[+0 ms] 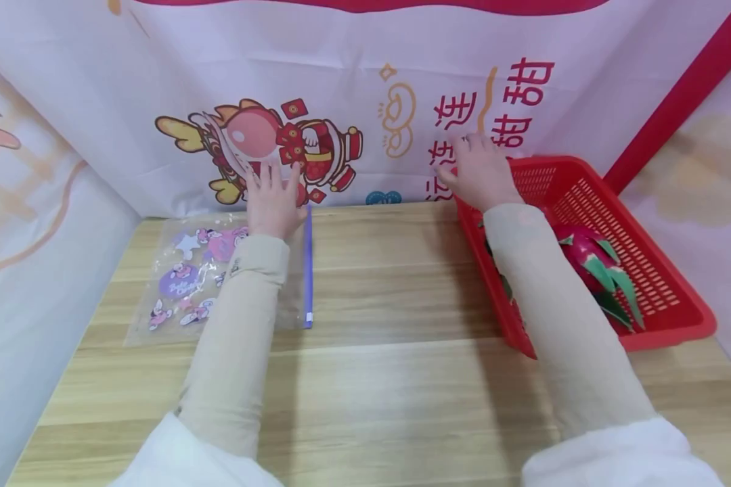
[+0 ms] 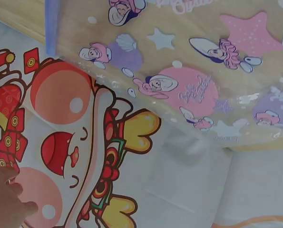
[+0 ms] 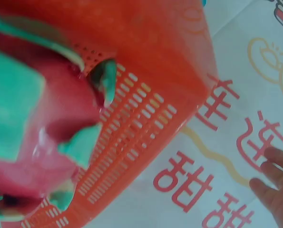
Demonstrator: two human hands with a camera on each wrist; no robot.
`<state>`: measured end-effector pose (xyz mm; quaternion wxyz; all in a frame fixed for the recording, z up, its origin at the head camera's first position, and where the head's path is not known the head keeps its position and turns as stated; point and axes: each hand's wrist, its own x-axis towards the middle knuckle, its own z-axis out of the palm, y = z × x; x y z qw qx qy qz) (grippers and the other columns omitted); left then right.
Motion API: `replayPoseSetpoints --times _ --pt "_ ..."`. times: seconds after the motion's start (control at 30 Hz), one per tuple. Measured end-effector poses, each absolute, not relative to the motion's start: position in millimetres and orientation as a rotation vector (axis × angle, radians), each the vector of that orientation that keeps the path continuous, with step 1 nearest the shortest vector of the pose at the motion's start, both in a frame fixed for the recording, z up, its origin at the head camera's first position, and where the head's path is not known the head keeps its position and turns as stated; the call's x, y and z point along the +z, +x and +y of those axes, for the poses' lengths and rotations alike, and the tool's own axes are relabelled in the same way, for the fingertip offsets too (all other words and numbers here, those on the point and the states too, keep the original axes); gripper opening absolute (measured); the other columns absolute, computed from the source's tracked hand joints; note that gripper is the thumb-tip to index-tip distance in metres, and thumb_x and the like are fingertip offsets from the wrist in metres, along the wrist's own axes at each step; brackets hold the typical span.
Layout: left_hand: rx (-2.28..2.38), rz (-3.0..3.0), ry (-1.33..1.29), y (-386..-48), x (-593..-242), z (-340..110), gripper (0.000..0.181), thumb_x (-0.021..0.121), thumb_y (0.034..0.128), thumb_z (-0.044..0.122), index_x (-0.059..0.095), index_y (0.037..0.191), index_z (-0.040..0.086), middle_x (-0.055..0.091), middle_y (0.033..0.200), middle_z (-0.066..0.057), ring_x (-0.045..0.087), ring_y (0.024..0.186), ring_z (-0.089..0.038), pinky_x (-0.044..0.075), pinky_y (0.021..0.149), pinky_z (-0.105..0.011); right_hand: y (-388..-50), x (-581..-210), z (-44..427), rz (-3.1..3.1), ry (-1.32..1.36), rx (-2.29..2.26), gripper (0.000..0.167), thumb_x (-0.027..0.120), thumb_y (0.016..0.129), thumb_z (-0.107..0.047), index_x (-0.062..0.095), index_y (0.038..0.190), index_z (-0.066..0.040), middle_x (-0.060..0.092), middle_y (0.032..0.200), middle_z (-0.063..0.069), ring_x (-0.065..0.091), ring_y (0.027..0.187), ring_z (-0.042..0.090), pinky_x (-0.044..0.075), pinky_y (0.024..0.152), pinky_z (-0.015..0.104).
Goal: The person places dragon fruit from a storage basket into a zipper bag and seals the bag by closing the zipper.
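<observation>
The left hand [image 1: 273, 199] is held with fingers spread over the zip end of a clear plastic bag [image 1: 201, 274]; the left wrist view shows its fingertips in front of the backdrop, beside the bag. The right hand [image 1: 482, 172] has its fingers parted and slightly bent, above the far left corner of a red basket [image 1: 685, 318] and apart from it. The bag lies flat on the left of the table, see-through, printed with pink and purple cartoon figures, stars and shells, with a blue zip strip [image 1: 308, 270] along its right edge. Inside the basket, on the right, sits a glossy magenta dragon fruit [image 1: 579, 253] with curling green scales. I count two hands, one bag, one basket and one plainly visible dragon fruit; whether the green tips left of the right forearm belong to another, I cannot tell. Under everything is a wood-grain table [image 1: 378, 392]; behind hangs one white printed backdrop [image 1: 353, 40].
</observation>
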<state>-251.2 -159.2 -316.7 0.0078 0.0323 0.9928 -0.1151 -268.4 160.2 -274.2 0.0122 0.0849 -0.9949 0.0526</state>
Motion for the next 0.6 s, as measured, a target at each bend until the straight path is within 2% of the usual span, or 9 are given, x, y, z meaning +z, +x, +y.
replayPoseSetpoints --times 0.13,0.23,0.3,0.4,0.5,0.6 --pt "-0.189 3.136 0.081 -247 -326 -159 0.065 0.046 0.0969 0.039 0.025 0.149 0.006 0.032 0.149 -0.029 0.028 0.140 -0.045 0.020 0.116 -0.059 -263 -266 175 -3.109 0.280 0.154 0.064 0.055 0.093 -0.029 0.032 0.147 -0.005 0.037 0.145 0.025 0.037 0.133 0.042 0.040 0.105 0.058" --pt "-0.063 3.179 0.088 -242 -334 -160 0.048 0.046 0.0972 0.029 0.044 0.133 -0.002 0.050 0.134 -0.031 0.047 0.125 -0.047 0.037 0.106 -0.057 -259 -258 190 -3.129 0.263 0.162 0.056 0.053 0.094 -0.026 0.038 0.144 -0.004 0.042 0.141 0.026 0.043 0.127 0.043 0.043 0.102 0.058" --pt "-0.027 3.193 0.099 -240 -340 -161 0.042 0.045 0.0976 0.026 0.051 0.125 -0.005 0.056 0.126 -0.031 0.055 0.114 -0.046 0.045 0.098 -0.055 -256 -253 201 -3.155 0.237 0.192 0.055 0.051 0.095 -0.027 0.039 0.144 -0.004 0.043 0.140 0.026 0.045 0.124 0.045 0.043 0.101 0.059" --pt "0.040 3.189 0.102 -235 -348 -163 0.034 0.043 0.0978 0.021 0.056 0.114 -0.006 0.063 0.113 -0.028 0.061 0.102 -0.045 0.052 0.085 -0.055 -252 -251 224 -3.196 0.160 0.281 0.057 0.050 0.095 -0.029 0.038 0.145 -0.004 0.043 0.140 0.028 0.045 0.122 0.046 0.042 0.100 0.062" --pt "0.066 3.187 0.084 -233 -357 -165 0.030 0.043 0.0972 0.017 0.057 0.112 -0.005 0.065 0.105 -0.026 0.064 0.096 -0.043 0.054 0.077 -0.054 -247 -252 249 -3.196 0.066 0.402 0.059 0.049 0.095 -0.032 0.037 0.145 -0.003 0.045 0.136 0.028 0.045 0.117 0.046 0.042 0.098 0.064" --pt "0.082 3.176 0.076 -231 -367 -165 0.030 0.045 0.0963 0.017 0.056 0.114 -0.005 0.065 0.107 -0.026 0.064 0.098 -0.042 0.054 0.080 -0.054 -239 -257 276 -3.183 -0.040 0.475 0.061 0.050 0.095 -0.034 0.036 0.145 -0.001 0.045 0.134 0.029 0.045 0.113 0.045 0.043 0.095 0.065"
